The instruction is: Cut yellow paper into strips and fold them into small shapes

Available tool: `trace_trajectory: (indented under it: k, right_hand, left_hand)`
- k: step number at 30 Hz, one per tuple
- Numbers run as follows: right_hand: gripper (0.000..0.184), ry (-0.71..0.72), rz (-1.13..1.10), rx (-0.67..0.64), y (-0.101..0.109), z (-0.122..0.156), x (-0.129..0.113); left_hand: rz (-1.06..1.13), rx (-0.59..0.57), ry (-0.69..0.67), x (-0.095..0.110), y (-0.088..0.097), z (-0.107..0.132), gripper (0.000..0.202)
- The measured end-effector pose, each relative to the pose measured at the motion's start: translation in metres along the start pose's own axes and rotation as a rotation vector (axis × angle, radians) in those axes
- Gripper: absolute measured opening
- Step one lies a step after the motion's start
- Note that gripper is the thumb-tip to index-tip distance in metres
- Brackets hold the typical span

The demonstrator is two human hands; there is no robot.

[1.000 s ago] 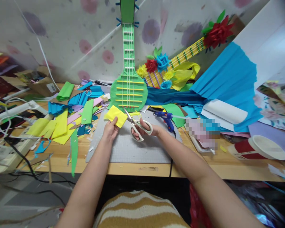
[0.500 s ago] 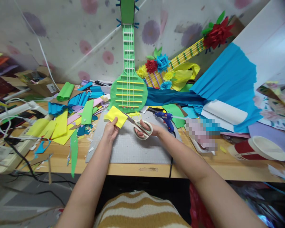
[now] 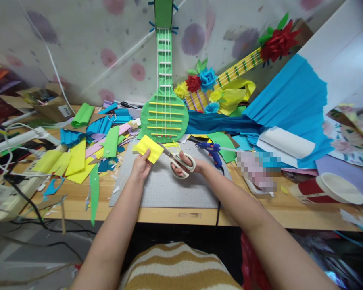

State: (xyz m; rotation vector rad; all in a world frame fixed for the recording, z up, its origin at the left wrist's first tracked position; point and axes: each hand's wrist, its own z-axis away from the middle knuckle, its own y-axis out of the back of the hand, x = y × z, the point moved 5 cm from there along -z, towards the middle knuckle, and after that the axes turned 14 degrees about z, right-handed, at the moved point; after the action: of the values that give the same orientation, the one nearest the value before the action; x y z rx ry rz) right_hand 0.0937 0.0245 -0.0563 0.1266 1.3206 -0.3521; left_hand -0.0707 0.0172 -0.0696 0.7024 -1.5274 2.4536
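Note:
My left hand (image 3: 142,164) is closed on a folded piece of yellow crepe paper (image 3: 149,148), thumb on top. In my right hand (image 3: 186,163) is a pair of scissors (image 3: 183,171) with off-white handles, my fingers through the loops. Their blades point left at the yellow paper's upper right edge; whether they touch it I cannot tell. Both hands are above a grey cutting mat (image 3: 175,193). Just behind stands a green paper-covered lute-like instrument (image 3: 165,114) with white strings and yellow strips, leaning on the wall. A thin yellow strip lies near its base.
A blue glue gun (image 3: 211,151) lies right of my right hand, its cord running to the table edge. Paper scraps (image 3: 110,143) cover the left side, beside a power strip (image 3: 21,189). Farther right are blue crepe paper (image 3: 293,100), a paper cup (image 3: 326,188) and a flower-decorated yellow instrument (image 3: 237,68).
The scissors' handles have spread a little and the blades have parted slightly by the yellow paper. My left hand has kept its place.

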Motion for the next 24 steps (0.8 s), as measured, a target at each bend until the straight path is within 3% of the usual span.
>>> trace_trajectory:
  k: [10,24]
  right_hand:
    - [0.066,0.054,0.072,0.054,-0.006,-0.006,-0.016]
    - [0.063,0.030,-0.024,0.075,0.002,-0.014,-0.002]
  left_hand:
    - [-0.018,-0.055,0.075,-0.014,-0.005,0.009,0.017]
    - [-0.026,-0.019,0.083,-0.013,-0.003,0.007,0.016]
